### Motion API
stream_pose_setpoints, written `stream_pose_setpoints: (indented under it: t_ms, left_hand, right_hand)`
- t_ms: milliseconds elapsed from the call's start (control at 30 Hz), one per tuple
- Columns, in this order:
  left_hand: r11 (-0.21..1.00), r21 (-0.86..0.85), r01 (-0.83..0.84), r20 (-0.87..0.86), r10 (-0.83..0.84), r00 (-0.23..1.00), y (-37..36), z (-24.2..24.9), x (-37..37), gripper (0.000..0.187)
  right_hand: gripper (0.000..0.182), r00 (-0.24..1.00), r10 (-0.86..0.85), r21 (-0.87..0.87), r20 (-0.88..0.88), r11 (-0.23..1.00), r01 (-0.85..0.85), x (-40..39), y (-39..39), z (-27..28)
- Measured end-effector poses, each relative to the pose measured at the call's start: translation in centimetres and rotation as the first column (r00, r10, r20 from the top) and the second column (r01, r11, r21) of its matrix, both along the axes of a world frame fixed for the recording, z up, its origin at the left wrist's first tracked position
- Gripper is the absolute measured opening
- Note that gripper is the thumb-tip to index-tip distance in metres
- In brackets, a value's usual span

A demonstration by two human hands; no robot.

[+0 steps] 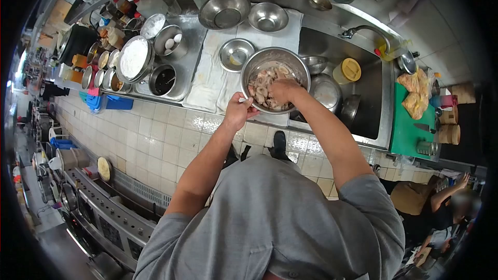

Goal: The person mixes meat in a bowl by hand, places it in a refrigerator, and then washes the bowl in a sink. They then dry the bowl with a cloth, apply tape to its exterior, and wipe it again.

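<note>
A large metal mixing bowl (303, 64) holds wet, pale pinkish pieces that look like raw meat (261, 80). My left hand (239, 111) grips the bowl's near left rim, thumb on top and fingers underneath. Down inside the bowl, my right hand (285, 92) presses into the pieces; its fingertips are hidden among them. A smaller metal bowl (237, 54) with a little yellowish liquid stands just left of the mixing bowl, on white cloths (210, 80).
Two metal bowls (224, 11) stand behind. To the left are a bowl of white powder (134, 58), eggs (169, 44) and a pot of dark liquid (163, 80). The sink (371, 114) lies right, then a green board (404, 137) with a knife (425, 128). Another person (441, 210) is at far right.
</note>
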State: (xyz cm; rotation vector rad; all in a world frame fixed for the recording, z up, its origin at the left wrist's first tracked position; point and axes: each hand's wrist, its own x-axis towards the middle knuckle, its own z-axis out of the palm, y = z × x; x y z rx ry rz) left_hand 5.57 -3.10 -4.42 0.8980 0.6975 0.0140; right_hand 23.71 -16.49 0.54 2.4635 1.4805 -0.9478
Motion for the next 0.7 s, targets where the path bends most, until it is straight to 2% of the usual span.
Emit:
stream_pose_setpoints:
  t_ms: [33,100,133,167,200,233,267,333,367,467,500,567,633,700]
  left_hand:
    - [1.000,0.009,0.008,0.001,-0.008,1.000,0.0,0.4,0.1,0.012]
    - [1.000,0.022,-0.002,-0.051,0.003,0.999,-0.1,1.0,0.1,0.014]
    - [1.000,0.025,0.002,-0.047,-0.001,0.999,0.1,1.0,0.2,0.014]
    - [0.999,0.033,0.010,-0.049,-0.009,0.999,0.1,0.8,0.1,0.014]
    - [0.999,0.038,0.012,-0.052,-0.010,0.999,0.0,0.6,0.0,0.014]
    - [1.000,0.031,0.003,-0.054,-0.001,0.999,-0.1,0.3,-0.1,0.014]
    - [1.000,0.019,-0.005,-0.040,0.006,0.999,0.0,0.0,-0.1,0.014]
    - [1.000,0.013,-0.014,-0.021,0.014,1.000,0.0,0.3,-0.1,0.014]
    - [1.000,0.024,-0.006,-0.043,0.007,0.999,-0.1,0.7,-0.2,0.014]
    - [0.999,0.041,0.014,-0.036,-0.012,0.999,0.4,-0.2,0.1,0.012]
    - [0.999,0.038,0.033,-0.016,-0.032,0.999,0.4,-0.8,-0.2,0.011]
    - [0.999,0.036,0.018,-0.045,-0.017,0.999,0.1,0.2,-0.2,0.011]
    - [0.998,0.052,-0.020,-0.065,0.023,0.998,0.2,0.4,0.1,0.011]
    - [0.998,0.047,-0.045,-0.053,0.048,0.997,0.4,0.2,0.1,0.011]
  right_hand:
    - [0.033,1.000,-0.008,0.009,0.001,1.000,0.008,1.1,0.3,-1.1]
    - [0.031,0.983,-0.042,0.191,-0.181,0.979,0.077,3.1,0.6,-2.5]
    - [0.032,0.994,-0.060,0.175,-0.096,0.982,0.077,2.8,0.6,1.3]
    - [0.032,0.994,-0.057,0.174,-0.091,0.982,0.072,2.5,0.7,3.3]
    - [0.030,0.998,-0.057,0.177,-0.003,0.983,0.057,2.2,0.8,4.7]
    - [0.029,0.995,-0.057,0.178,0.080,0.983,0.042,1.4,0.9,4.9]
    - [0.029,0.996,-0.050,0.172,0.077,0.984,0.036,-0.3,0.9,4.4]
    - [0.030,0.943,-0.064,0.461,0.326,0.882,-0.100,-3.4,1.1,2.0]
    - [0.030,0.943,-0.064,0.462,0.327,0.881,-0.100,-3.6,1.7,1.0]
    - [0.038,0.991,-0.018,0.209,0.136,0.978,-0.011,-2.0,3.5,0.2]
    - [0.038,0.992,-0.016,0.206,0.127,0.978,-0.011,0.2,3.9,-0.6]
    - [0.036,0.990,-0.130,-0.015,-0.052,0.992,0.129,5.0,3.0,-2.7]
    - [0.041,0.987,-0.119,-0.032,-0.104,0.993,0.116,6.2,-0.2,0.1]
    - [0.046,0.982,-0.095,-0.041,-0.166,0.995,0.090,3.9,-1.6,1.4]
